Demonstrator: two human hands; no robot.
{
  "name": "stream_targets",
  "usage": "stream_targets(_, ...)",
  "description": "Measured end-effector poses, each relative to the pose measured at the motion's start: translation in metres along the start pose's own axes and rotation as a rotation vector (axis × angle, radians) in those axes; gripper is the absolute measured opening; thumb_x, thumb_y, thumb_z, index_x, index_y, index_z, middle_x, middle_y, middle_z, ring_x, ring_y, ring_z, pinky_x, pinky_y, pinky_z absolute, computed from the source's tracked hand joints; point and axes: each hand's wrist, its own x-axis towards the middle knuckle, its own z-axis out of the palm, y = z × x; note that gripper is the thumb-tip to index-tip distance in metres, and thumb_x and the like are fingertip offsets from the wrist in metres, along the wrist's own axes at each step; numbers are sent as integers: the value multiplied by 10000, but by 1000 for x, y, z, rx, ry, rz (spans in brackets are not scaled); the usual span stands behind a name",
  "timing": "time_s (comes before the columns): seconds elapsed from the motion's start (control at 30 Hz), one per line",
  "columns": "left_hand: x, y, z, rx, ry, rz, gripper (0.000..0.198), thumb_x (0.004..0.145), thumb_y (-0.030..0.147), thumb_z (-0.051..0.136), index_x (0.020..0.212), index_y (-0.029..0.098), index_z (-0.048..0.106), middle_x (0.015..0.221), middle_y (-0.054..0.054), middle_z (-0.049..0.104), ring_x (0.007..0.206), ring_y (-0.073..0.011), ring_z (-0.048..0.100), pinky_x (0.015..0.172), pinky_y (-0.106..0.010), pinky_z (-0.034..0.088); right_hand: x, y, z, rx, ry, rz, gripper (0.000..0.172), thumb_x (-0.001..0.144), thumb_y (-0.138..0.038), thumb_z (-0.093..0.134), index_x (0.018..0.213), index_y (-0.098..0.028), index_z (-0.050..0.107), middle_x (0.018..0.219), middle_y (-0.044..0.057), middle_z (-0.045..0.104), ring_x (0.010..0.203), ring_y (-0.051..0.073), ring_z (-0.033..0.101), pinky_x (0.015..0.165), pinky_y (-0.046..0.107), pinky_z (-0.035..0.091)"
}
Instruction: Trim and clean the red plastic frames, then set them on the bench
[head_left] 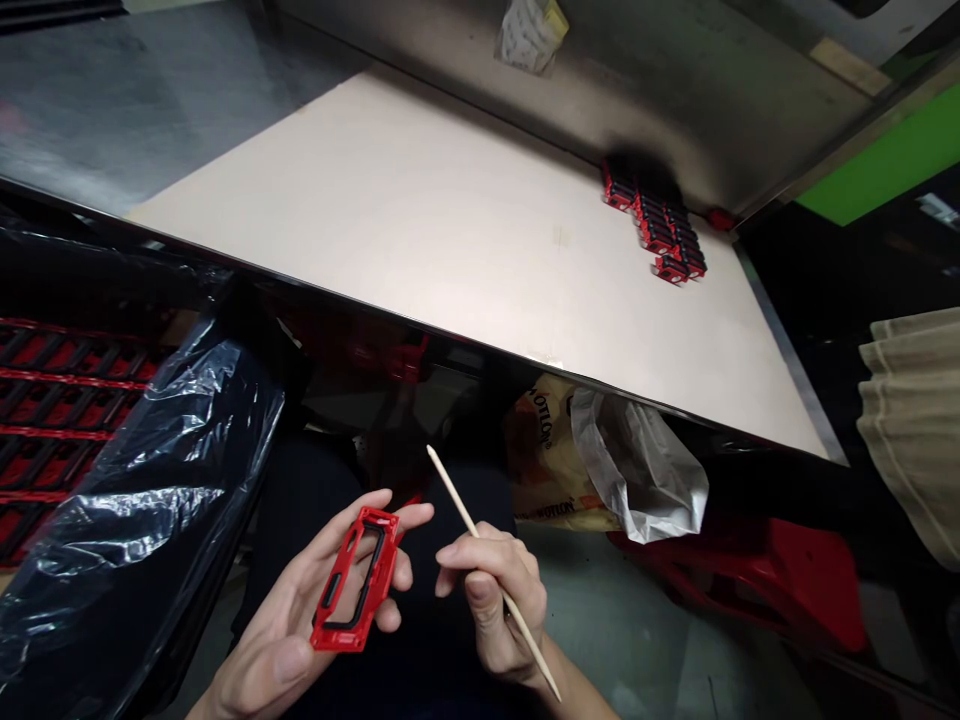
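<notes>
In the head view, my left hand (pixel 289 595) holds a small red plastic frame (pixel 385 568) at the bottom centre. A black rubber-like strip (pixel 373 575) lines its long opening. The frame is tilted, resting against the fingers with the thumb beside its lower end. To the right, my right hand (pixel 501 590) grips a thin wooden stick (pixel 452 490) between thumb and fingers. The stick's pointed upper end stands apart from the frame, and its other end runs down past my wrist.
A table with a pale top (pixel 450 220) lies ahead. Stacked red and black parts (pixel 660 230) sit at its far right. On my left, rows of similar parts (pixel 67 420) lie beside black plastic sheeting (pixel 165 470). An open whitish bag (pixel 645 460) hangs below the table edge, near a red stool-like object (pixel 810 580).
</notes>
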Motion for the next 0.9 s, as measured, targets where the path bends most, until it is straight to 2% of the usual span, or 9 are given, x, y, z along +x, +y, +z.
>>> stream_targets(0.1, 1, 2, 1, -38, 1, -34, 672, 571, 640, 892, 1169, 347, 802, 1234, -80, 773, 774, -237, 646, 581, -306, 572, 2, -1, -3, -71, -8, 1, 274, 1094, -279, 405, 1142, -202, 664, 683, 14, 685, 584, 145, 640, 532, 248, 508)
stream_targets(0.3, 5, 8, 7, -224, -68, -303, 621, 658, 712, 810, 1045, 227, 848, 891, -97, 808, 607, -184, 652, 448, -234, 546, 17, 0, -6, -194, -100, -44, 251, 1073, -284, 449, 1081, -187, 680, 749, 37, 718, 605, 147, 629, 519, 251, 498)
stream_targets(0.4, 6, 4, 9, -204, -122, -376, 541, 783, 670, 745, 944, 165, 853, 690, -83, 775, 512, -162, 677, 431, -202, 535, 26, 0, -5, -255, -215, -95, 269, 1074, -323, 472, 1045, -169, 691, 753, 38, 741, 607, 134, 640, 503, 228, 488)
stream_targets(0.5, 6, -1, 7, -106, -127, -383, 591, 854, 674, 671, 857, 109, 844, 646, -87, 762, 468, -144, 674, 462, -200, 539, 28, 3, -5, -364, -301, -89, 317, 1065, -356, 499, 929, -156, 704, 702, 22, 713, 545, 109, 609, 453, 227, 416)
stream_targets(0.6, 4, -6, 4, 47, -78, -324, 660, 874, 746, 583, 851, 135, 832, 611, -73, 762, 496, -149, 678, 548, -219, 567, 25, 5, -3, -424, -315, -38, 309, 1035, -309, 532, 813, -156, 684, 666, 9, 669, 502, 92, 571, 431, 229, 352)
stream_targets(0.63, 3, -8, 3, 104, -40, -274, 656, 870, 762, 571, 920, 159, 825, 649, -62, 780, 526, -157, 689, 585, -233, 582, 23, 5, -2, -424, -308, -11, 292, 1019, -282, 540, 788, -158, 669, 658, 5, 657, 500, 89, 564, 434, 227, 342)
stream_targets(0.7, 0, -12, 2, 205, 62, -123, 658, 802, 781, 644, 1146, 232, 758, 887, -45, 829, 632, -186, 731, 636, -266, 610, 20, 6, 0, -396, -277, 57, 253, 984, -223, 544, 753, -166, 633, 641, -8, 631, 507, 84, 553, 456, 215, 347)
stream_targets(0.8, -3, -21, 3, 361, 184, 86, 823, 670, 658, 859, 1380, 351, 577, 1251, -26, 765, 940, -253, 772, 749, -291, 638, 16, 6, 3, -300, -221, 170, 217, 929, -176, 552, 713, -183, 563, 604, -33, 569, 497, 73, 508, 487, 192, 369)
stream_targets(0.9, -5, -26, 6, 543, 212, 150, 757, 707, 495, 904, 1380, 398, 569, 1244, 10, 768, 1127, -261, 729, 917, -307, 613, 14, 5, 6, -215, -181, 250, 210, 894, -174, 558, 689, -197, 516, 582, -50, 509, 481, 68, 459, 475, 179, 361)
